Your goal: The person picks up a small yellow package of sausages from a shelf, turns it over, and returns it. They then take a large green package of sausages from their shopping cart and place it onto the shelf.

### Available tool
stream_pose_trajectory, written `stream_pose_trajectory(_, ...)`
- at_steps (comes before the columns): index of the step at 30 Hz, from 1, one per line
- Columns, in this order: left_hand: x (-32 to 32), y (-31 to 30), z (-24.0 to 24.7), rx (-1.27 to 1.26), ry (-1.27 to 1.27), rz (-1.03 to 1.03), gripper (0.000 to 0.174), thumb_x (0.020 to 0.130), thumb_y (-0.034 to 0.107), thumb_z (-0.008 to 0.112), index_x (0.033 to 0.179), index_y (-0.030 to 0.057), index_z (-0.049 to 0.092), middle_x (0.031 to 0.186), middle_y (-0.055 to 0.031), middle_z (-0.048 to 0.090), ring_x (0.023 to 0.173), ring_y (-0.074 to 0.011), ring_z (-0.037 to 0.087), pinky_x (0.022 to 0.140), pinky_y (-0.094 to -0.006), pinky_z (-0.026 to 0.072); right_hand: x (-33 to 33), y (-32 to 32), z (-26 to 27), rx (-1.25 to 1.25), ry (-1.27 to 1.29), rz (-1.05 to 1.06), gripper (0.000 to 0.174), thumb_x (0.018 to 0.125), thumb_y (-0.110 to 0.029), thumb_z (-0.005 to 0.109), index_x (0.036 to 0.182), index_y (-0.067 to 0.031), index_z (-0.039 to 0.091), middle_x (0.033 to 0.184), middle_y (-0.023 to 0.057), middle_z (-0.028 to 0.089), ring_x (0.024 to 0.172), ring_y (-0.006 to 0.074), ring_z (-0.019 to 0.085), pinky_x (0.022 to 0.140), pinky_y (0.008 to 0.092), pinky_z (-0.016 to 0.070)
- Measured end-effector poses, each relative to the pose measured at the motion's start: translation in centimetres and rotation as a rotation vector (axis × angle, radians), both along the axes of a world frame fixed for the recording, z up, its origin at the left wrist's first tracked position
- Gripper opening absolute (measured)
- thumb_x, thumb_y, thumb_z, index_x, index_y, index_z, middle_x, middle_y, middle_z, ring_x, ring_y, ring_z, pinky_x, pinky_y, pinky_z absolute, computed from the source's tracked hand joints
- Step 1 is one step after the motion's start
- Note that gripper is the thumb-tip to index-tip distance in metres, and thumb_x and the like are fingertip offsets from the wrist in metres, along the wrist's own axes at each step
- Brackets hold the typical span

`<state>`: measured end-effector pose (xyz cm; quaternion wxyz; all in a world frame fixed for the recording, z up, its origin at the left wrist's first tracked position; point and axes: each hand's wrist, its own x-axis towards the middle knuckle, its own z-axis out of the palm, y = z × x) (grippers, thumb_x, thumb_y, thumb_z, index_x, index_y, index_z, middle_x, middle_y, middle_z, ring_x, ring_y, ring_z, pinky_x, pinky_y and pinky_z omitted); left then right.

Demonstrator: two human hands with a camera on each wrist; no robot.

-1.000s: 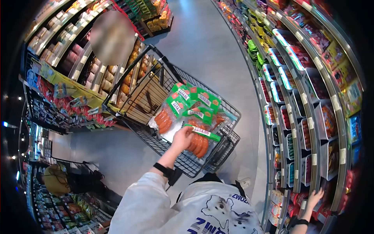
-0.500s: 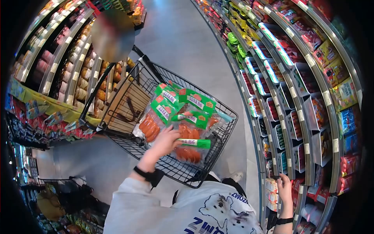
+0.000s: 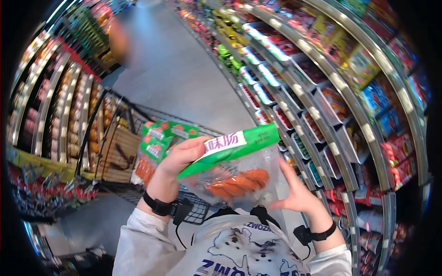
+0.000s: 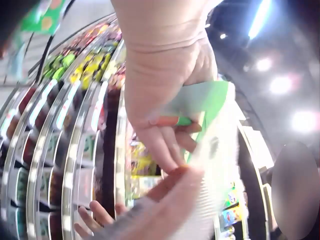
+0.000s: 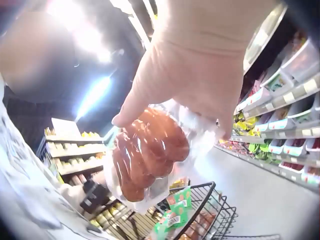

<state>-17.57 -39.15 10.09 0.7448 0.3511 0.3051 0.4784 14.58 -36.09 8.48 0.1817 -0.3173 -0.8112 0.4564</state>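
My left hand grips a clear pack of sausages by the left end of its green header. The pack is held up in front of the body, over the near side of the shopping cart, its header tilted up to the right. My right hand is at the pack's right edge, thumb and fingers spread apart. In the right wrist view that hand is close over the plastic around the sausages. Several similar green-topped sausage packs lie in the cart.
The black wire shopping cart stands at the left front, with a brown panelled item inside. Shelves with bins and bags line the right side. More shelves stand at the left, and grey floor runs between.
My left hand has lifted one sausage pack out of the cart toward the body. My right hand has moved from beside the right shelf to the pack. The view has shifted right.
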Motion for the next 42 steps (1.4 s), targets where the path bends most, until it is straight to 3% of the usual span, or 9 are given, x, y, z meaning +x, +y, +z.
stream_pose_trajectory(1,2.0,1.6,-1.1,-0.111,-0.139,-0.027,0.037,0.092,0.032,0.056,0.109,0.0,0.057,0.093,-0.0073,0.063,0.088,-0.018,0.063,0.083,-0.0335,0.0503,1.3,-0.3,-0.3,0.007,-0.006,-0.036,0.092,0.071,-0.02,0.078,0.142,-0.0015,0.022,0.143,0.0207,0.032,0.132,0.0298,0.034,0.108,0.0412,0.0287)
stream_pose_trajectory(3,6.2,3.9,-2.9,-0.24,-0.331,-0.114,0.036,0.092,0.033,0.056,0.105,-0.0003,0.058,0.089,-0.0088,0.064,0.084,-0.0204,0.064,0.084,-0.0372,0.0508,4.4,-0.9,-1.9,-0.906,0.387,-0.07,0.063,0.083,-0.006,0.066,0.135,-0.0035,0.032,0.127,0.0178,0.052,0.115,0.0235,0.053,0.097,0.0374,0.0423)
stream_pose_trajectory(8,16.3,8.6,-9.0,-0.71,-0.519,-0.064,0.032,0.092,0.03,0.056,0.1,0.0001,0.059,0.084,-0.014,0.064,0.08,-0.0311,0.065,0.089,-0.053,0.0487,12.8,-2.4,-3.3,-0.846,0.519,-0.373,0.043,0.088,-0.002,0.058,0.127,-0.0057,0.038,0.102,0.0095,0.066,0.09,0.0138,0.062,0.078,0.028,0.0497)
stream_pose_trajectory(14,28.5,7.8,-5.6,-0.761,-0.495,-0.448,0.085,0.085,0.063,0.049,0.141,0.0026,0.026,0.135,-0.0189,0.045,0.109,-0.0355,0.057,0.089,-0.0489,0.0497,22.4,-5.1,-6.3,-0.848,0.708,-0.655,0.042,0.093,-0.022,0.057,0.129,-0.0098,0.038,0.103,0.0079,0.063,0.089,0.0145,0.063,0.071,0.0285,0.0516)
stream_pose_trajectory(18,34.9,5.3,-7.9,-0.361,0.301,-0.874,0.067,0.089,0.033,0.061,0.141,0.0103,0.026,0.13,-0.0135,0.049,0.103,-0.0287,0.061,0.082,-0.0407,0.0547,26.3,-8.1,-7.3,-0.85,0.738,-0.972,0.05,0.092,-0.025,0.057,0.134,-0.0113,0.032,0.109,0.0094,0.061,0.093,0.0153,0.062,0.073,0.0295,0.0515)
stream_pose_trajectory(22,41.1,6.0,-9.5,-0.341,0.3,-1.003,0.071,0.086,0.026,0.066,0.141,0.0096,0.025,0.125,-0.0097,0.051,0.099,-0.0179,0.058,0.079,-0.0337,0.0528,29.8,-10.0,-7.1,-0.887,0.786,-1.177,0.056,0.09,-0.024,0.06,0.137,-0.0128,0.03,0.119,0.0098,0.055,0.097,0.0183,0.061,0.076,0.0361,0.0518)
stream_pose_trajectory(26,44.7,5.8,-9.8,0.025,0.496,-0.745,0.075,0.086,0.03,0.066,0.143,0.0081,0.022,0.129,-0.0117,0.048,0.116,-0.0206,0.047,0.096,-0.035,0.0417,34.7,-8.9,-9.1,-0.622,0.864,-1.387,0.059,0.09,-0.019,0.058,0.14,-0.0122,0.026,0.126,0.0092,0.05,0.105,0.0213,0.058,0.072,0.0374,0.0542)
stream_pose_trajectory(39,37.3,5.7,-14.0,-0.289,0.534,-0.587,0.036,0.091,0.017,0.061,0.123,0.0038,0.052,0.11,-0.0057,0.061,0.102,-0.0132,0.055,0.093,-0.0276,0.0418,47.7,4.9,-14.7,-0.424,0.849,-1.559,0.041,0.089,-0.023,0.055,0.126,-0.0068,0.046,0.121,0.0121,0.055,0.103,0.0288,0.059,0.079,0.0447,0.0528)
stream_pose_trajectory(42,36.8,5.2,-14.2,-0.309,0.519,-0.55,0.035,0.091,0.018,0.061,0.122,0.004,0.052,0.11,-0.0058,0.061,0.101,-0.0133,0.056,0.091,-0.0273,0.0426,47.5,6.1,-15.2,-0.193,0.362,-1.56,0.043,0.089,-0.025,0.056,0.126,-0.0063,0.045,0.121,0.0142,0.054,0.104,0.0322,0.058,0.082,0.0463,0.0506)
